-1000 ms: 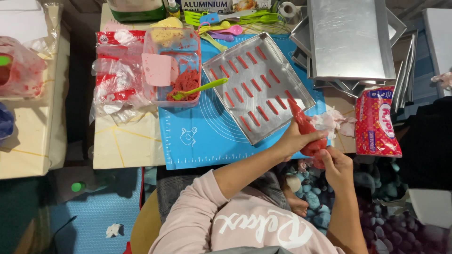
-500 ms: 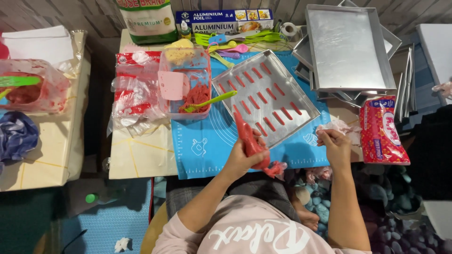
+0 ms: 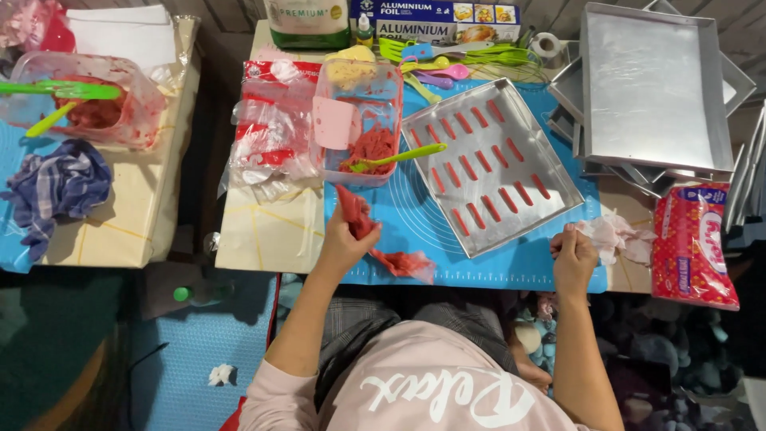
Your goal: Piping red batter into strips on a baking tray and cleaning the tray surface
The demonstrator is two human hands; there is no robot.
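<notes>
Head view, looking down on a low table w/ a blue silicone mat. Left hand is closed around a red-smeared piping bag; the bag's top sticks up past the fingers toward a clear plastic tub, and its other end trails down-right onto the mat near the table's front edge. Right hand sits at the mat's right front corner, fingers pinched together on crumpled pinkish tissue, which lies just beside a red-and-white printed packet. Between the two hands, on the mat, lies a square metal baking tray, turned at an angle, carrying three rows of short red piped strips. The tub, just left of the tray, holds red paste, a pink scraper and a green spatula whose handle reaches over toward the tray. Left of the tub: crumpled clear plastic bags w/ red print. Behind the tray: a bunch of coloured plastic utensils and a foil box. Far right: empty metal trays, stacked. Far left, on a separate surface: another smeared tub w/ green utensils, and a checked cloth beside it.
</notes>
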